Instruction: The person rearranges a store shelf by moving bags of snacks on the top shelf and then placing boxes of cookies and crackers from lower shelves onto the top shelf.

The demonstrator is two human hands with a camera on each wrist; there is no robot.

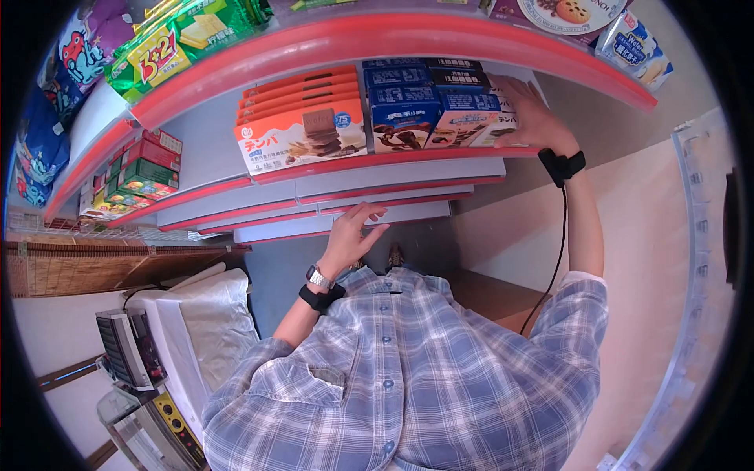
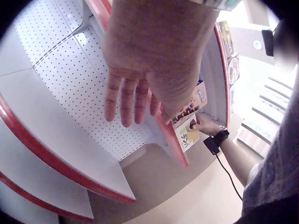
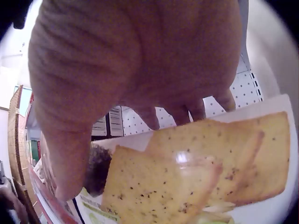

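At the right end of the snack shelf, my right hand [image 1: 534, 118] is on a white box [image 1: 496, 132]. The right wrist view shows crackers printed on this box [image 3: 187, 172]; the fingers of my right hand [image 3: 135, 60] pass over its top edge, their tips hidden behind it, and the thumb lies at its front left. In the left wrist view the right hand [image 2: 206, 125] holds the same box [image 2: 188, 136]. My left hand [image 1: 351, 239] hangs in front of the lower shelves, holding nothing. Its fingers [image 2: 126, 100] are loosely extended.
Left of the white box stand pink boxes [image 1: 463, 119], blue boxes [image 1: 404, 118] and a row of orange wafer boxes [image 1: 302, 133]. A red shelf edge [image 1: 393, 35] runs above. Green packs [image 1: 177, 51] lie upper left; a side wall [image 1: 518, 228] stands right.
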